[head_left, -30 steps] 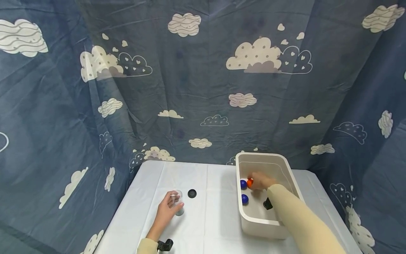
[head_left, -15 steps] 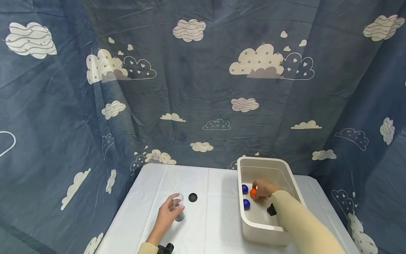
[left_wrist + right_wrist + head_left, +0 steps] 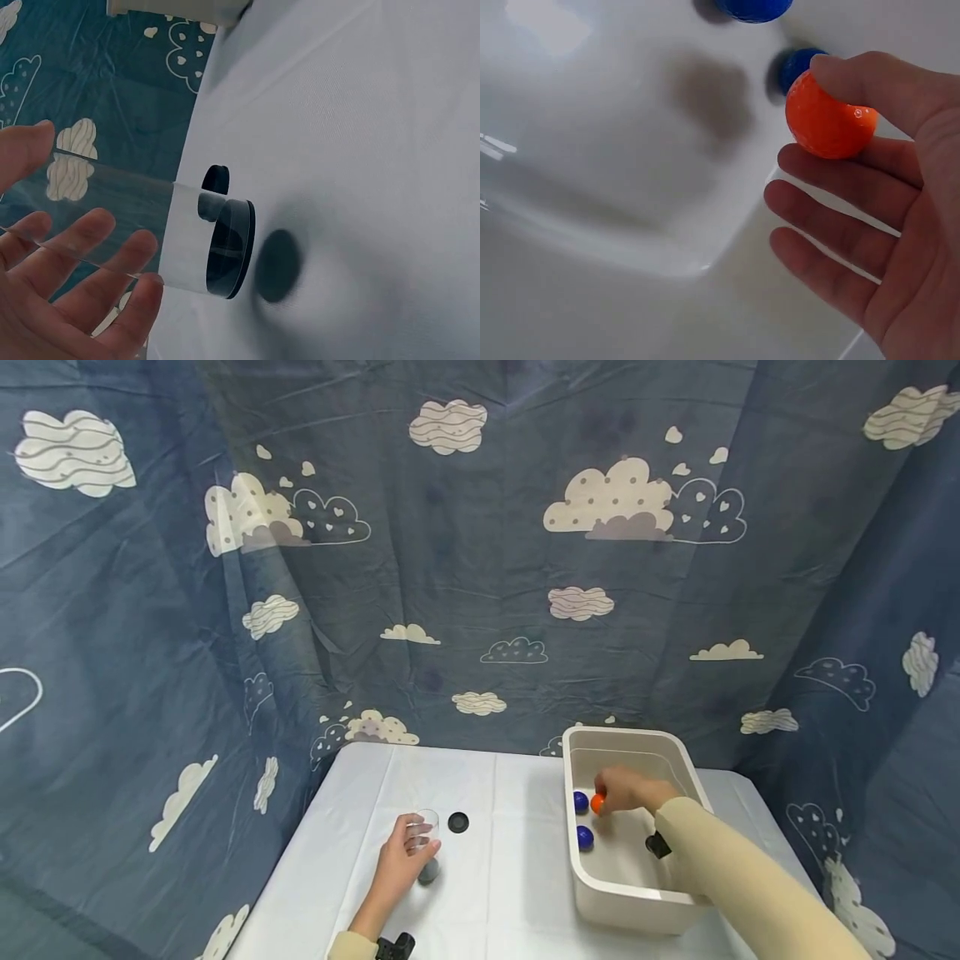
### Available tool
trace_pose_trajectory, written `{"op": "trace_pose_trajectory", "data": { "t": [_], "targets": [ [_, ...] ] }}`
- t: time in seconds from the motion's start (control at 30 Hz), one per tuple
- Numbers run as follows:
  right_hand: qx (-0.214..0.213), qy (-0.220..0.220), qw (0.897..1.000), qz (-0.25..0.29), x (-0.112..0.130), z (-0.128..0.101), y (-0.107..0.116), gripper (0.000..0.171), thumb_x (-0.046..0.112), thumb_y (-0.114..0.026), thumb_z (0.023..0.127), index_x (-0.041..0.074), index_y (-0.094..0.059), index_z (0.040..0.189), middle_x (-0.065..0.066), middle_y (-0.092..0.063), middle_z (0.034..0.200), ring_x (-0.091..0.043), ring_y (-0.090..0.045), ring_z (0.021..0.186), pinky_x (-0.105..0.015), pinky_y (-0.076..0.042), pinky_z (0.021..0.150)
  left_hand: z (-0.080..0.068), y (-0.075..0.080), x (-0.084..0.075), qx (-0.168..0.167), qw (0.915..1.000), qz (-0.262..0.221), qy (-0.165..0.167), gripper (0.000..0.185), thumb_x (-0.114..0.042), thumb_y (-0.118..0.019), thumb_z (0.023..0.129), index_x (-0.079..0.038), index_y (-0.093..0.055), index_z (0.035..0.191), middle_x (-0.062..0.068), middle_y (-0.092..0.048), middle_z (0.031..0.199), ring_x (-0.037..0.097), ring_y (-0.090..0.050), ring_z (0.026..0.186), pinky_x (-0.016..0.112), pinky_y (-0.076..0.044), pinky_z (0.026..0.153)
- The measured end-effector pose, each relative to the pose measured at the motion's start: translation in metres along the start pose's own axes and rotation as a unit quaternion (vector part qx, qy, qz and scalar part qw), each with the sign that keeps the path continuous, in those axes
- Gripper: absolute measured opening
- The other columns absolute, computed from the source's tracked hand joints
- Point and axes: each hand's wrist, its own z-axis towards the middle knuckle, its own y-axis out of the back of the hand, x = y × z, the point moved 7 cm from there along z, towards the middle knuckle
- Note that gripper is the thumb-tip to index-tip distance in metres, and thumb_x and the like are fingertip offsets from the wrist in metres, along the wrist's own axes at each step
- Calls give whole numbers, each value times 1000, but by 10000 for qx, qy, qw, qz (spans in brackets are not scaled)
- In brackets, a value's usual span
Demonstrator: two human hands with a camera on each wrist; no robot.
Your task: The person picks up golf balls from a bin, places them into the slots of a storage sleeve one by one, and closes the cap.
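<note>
Right hand (image 3: 626,790) has lifted the orange ball (image 3: 597,803) off the floor of the white bin (image 3: 628,906), pinched between thumb and forefinger, two blue balls (image 3: 584,837) left below. Left hand (image 3: 400,864) stays curled round the clear cup (image 3: 423,843), raised off the white table (image 3: 487,893) beside a black lid (image 3: 458,822). Cloud-print blue cloth (image 3: 450,568) hangs behind.
</note>
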Motion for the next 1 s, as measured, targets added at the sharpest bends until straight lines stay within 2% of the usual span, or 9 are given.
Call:
{"op": "trace_pose_trajectory", "data": {
  "t": [0.17,0.33,0.53,0.7,0.77,0.93,1.0],
  "targets": [
    [-234,287,9993,97,9,-5,13,21,16,-86,75,11,-71,88,6,-59,73,-17,-52,69,-33,-46,67,2,-2,-10,-44,9999,89,-71,46,-27,-79,89,-19,-54,126,3,-69,118,24,-67,108,52,-50,95],
    [-482,448,9976,233,11,-20,24,23,12,-84,73,11,-70,91,5,-60,76,-15,-52,69,-32,-47,67,3,-7,-23,40,9994,219,-271,48,-30,-78,90,-19,-55,130,3,-68,118,23,-66,109,53,-49,95],
    [-1094,792,9896,486,18,-44,42,25,10,-81,73,11,-71,96,3,-66,82,-14,-53,71,-31,-44,67,2,-11,-33,66,9989,336,-310,53,-30,-78,90,-18,-57,136,5,-69,116,21,-65,105,54,-49,93],
    [-1431,608,9848,770,20,-57,56,27,11,-82,76,13,-71,100,2,-68,88,-15,-55,73,-33,-46,66,6,-12,-40,-2,9987,405,-315,54,-29,-79,89,-23,-58,139,-2,-69,110,16,-65,101,48,-49,91],
    [-1427,465,9845,906,20,-60,60,28,13,-82,77,13,-71,103,1,-69,90,-16,-56,74,-34,-47,67,6,-13,-42,-35,9984,461,-333,54,-29,-79,89,-22,-58,138,-5,-69,109,15,-66,99,46,-50,89],
    [-1490,180,9818,1168,20,-67,68,31,16,-82,80,13,-71,109,1,-68,91,-17,-60,77,-35,-50,69,5,-16,-49,-96,9980,462,-426,50,-28,-81,87,-14,-59,130,-1,-70,108,18,-65,96,47,-50,87],
    [-1590,133,9799,1197,23,-72,72,34,17,-82,80,12,-71,112,1,-68,91,-16,-61,76,-34,-51,68,5,-17,-51,-94,9979,461,-442,48,-29,-81,87,-15,-59,127,-1,-70,106,18,-65,95,47,-49,86]
  ]
}}
